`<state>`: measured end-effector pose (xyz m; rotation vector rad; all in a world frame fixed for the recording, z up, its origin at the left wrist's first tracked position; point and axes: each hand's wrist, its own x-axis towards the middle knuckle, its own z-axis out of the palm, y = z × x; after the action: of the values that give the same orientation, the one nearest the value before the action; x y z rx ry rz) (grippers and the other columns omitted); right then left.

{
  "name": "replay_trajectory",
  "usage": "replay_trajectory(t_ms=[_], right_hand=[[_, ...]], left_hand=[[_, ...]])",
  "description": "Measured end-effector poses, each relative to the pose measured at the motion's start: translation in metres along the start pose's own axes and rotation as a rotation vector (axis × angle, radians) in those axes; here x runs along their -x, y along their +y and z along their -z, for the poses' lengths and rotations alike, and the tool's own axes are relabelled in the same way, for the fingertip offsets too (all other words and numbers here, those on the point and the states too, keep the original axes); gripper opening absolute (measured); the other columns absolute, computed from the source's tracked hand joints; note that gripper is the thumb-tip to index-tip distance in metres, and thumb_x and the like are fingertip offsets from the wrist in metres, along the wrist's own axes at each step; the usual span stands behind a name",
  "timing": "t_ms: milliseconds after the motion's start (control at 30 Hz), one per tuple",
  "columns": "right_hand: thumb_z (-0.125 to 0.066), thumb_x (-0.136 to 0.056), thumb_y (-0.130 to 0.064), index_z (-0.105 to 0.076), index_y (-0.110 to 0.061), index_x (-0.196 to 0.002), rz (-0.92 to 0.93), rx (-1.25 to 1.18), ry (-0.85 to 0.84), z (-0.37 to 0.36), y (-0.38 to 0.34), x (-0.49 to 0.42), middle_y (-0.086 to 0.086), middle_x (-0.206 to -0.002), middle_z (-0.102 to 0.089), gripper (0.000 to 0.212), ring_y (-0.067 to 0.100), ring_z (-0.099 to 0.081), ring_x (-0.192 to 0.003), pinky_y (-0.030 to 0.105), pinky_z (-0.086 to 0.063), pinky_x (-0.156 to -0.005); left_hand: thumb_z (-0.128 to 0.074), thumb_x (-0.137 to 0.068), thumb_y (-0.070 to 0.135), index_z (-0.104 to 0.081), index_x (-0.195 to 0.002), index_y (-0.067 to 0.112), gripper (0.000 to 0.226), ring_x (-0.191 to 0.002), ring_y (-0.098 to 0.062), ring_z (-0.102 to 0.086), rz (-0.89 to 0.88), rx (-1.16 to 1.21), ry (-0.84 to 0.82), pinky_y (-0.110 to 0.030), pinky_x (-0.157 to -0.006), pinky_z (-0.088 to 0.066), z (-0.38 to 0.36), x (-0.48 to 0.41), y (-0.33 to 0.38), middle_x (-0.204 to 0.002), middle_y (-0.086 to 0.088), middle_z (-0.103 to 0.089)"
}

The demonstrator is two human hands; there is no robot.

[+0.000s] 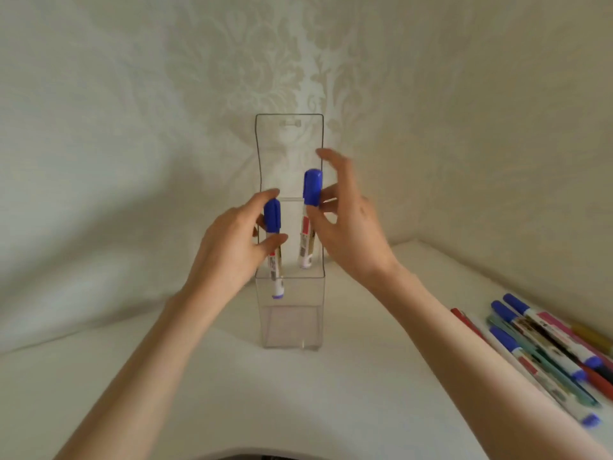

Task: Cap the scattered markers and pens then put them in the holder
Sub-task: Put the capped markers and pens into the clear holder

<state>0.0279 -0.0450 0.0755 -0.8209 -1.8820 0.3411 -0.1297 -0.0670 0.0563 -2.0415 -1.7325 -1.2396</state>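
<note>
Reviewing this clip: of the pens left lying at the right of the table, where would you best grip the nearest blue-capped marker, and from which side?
A judgement: take the nearest blue-capped marker at mid-barrel, with the grip coming down from above and the fingers across its width. It lies flat and diagonal at the near edge of the pile, so its near-left side is free, while other pens crowd the far side. The right hand is closer.

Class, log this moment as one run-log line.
left hand: marker | right hand: marker | both over holder | pile waiting
</note>
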Motion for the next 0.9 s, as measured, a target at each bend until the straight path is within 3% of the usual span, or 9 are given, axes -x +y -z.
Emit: replay_trajectory(t_ms=[67,133,267,367,500,600,700,800,900], right_hand=[[-0.053,-0.086,-0.005,-0.039,-0.023,-0.129,0.054,0.161,-0.057,-0.012,0.008,0.005,0.004,-0.089,-0.066,0.049,0.022,-0.06,-0.089,0.033,-0.048,-0.083],[-0.058,-0.084,-0.01,-0.045,-0.019,-0.121,0.066,0.31,-0.08,-0.023,0.016,0.008,0.002,-0.09,-0.067,0.041,0.024,-0.055,-0.091,0.037,-0.041,-0.087],[-0.066,-0.081,-0.024,-0.048,-0.013,-0.104,0.122,0.524,-0.16,-0.041,0.027,0.006,0.006,-0.083,-0.066,0.031,0.025,-0.054,-0.083,0.032,-0.035,-0.078],[-0.062,-0.083,-0.026,-0.053,-0.011,-0.099,0.165,0.672,-0.234,-0.046,0.027,0.002,0.007,-0.082,-0.064,0.023,0.024,-0.051,-0.083,0.028,-0.023,-0.075],[-0.049,-0.091,-0.023,-0.063,-0.019,-0.104,0.204,0.721,-0.408,-0.055,0.024,-0.004,0.001,-0.091,-0.068,0.02,0.019,-0.053,-0.095,0.029,-0.022,-0.083],[-0.042,-0.094,-0.016,-0.062,-0.022,-0.116,0.223,0.704,-0.483,-0.051,0.024,-0.006,0.001,-0.105,-0.068,0.03,0.019,-0.051,-0.109,0.032,-0.02,-0.101],[-0.045,-0.094,-0.015,-0.057,-0.016,-0.125,0.196,0.547,-0.369,-0.036,0.025,0.003,0.005,-0.116,-0.065,0.033,0.018,-0.047,-0.121,0.029,-0.005,-0.113],[-0.048,-0.091,-0.008,-0.062,-0.01,-0.117,0.136,0.39,-0.161,-0.003,0.033,0.024,0.003,-0.11,-0.069,0.03,0.023,-0.051,-0.115,0.021,-0.013,-0.106],[-0.05,-0.089,-0.003,-0.063,-0.009,-0.113,-0.018,0.293,-0.043,0.041,0.046,0.048,-0.005,-0.107,-0.064,0.028,0.015,-0.048,-0.111,0.003,-0.025,-0.09]], left_hand=[[-0.073,-0.076,0.026,-0.05,-0.126,0.02,0.055,-0.064,-0.014,-0.044,0.006,-0.066,-0.063,-0.03,-0.064,-0.04,-0.001,0.007,-0.005,-0.087,0.001,-0.065],[-0.071,-0.078,0.025,-0.054,-0.12,0.02,0.046,-0.06,-0.011,-0.039,0.004,-0.09,-0.103,-0.027,-0.062,-0.034,-0.002,0.013,-0.009,-0.09,0.001,-0.065],[-0.067,-0.081,0.018,-0.069,-0.099,0.013,0.019,-0.065,-0.014,-0.043,0.011,-0.063,-0.189,-0.027,-0.065,-0.036,-0.003,0.02,-0.014,-0.096,-0.001,-0.055],[-0.066,-0.083,0.018,-0.07,-0.092,0.009,0.013,-0.057,-0.01,-0.041,0.064,-0.048,-0.175,-0.026,-0.062,-0.033,-0.007,0.029,-0.019,-0.087,0.001,-0.049],[-0.068,-0.08,0.015,-0.068,-0.093,0.009,0.015,-0.059,-0.02,-0.053,0.1,0.017,-0.1,-0.03,-0.061,-0.041,-0.004,0.036,-0.022,-0.091,-0.003,-0.058],[-0.069,-0.079,0.012,-0.067,-0.089,0.009,0.011,-0.058,-0.018,-0.055,0.103,0.062,-0.029,-0.028,-0.062,-0.043,-0.001,0.039,-0.02,-0.088,-0.001,-0.06],[-0.067,-0.079,0.006,-0.066,-0.085,0.009,0.007,-0.056,-0.01,-0.052,0.049,0.118,0.073,-0.01,-0.059,-0.037,0.004,0.044,-0.011,-0.084,0.002,-0.06],[-0.063,-0.082,0.005,-0.065,-0.082,0.01,0.005,-0.057,-0.012,-0.053,-0.025,0.257,0.093,-0.008,-0.057,-0.034,0.001,0.049,0.013,-0.08,0.001,-0.06],[-0.063,-0.082,0.009,-0.066,-0.083,0.011,0.003,-0.062,-0.009,-0.052,-0.092,0.389,-0.047,-0.007,-0.058,-0.034,-0.024,0.055,0.044,-0.078,0.007,-0.057]])
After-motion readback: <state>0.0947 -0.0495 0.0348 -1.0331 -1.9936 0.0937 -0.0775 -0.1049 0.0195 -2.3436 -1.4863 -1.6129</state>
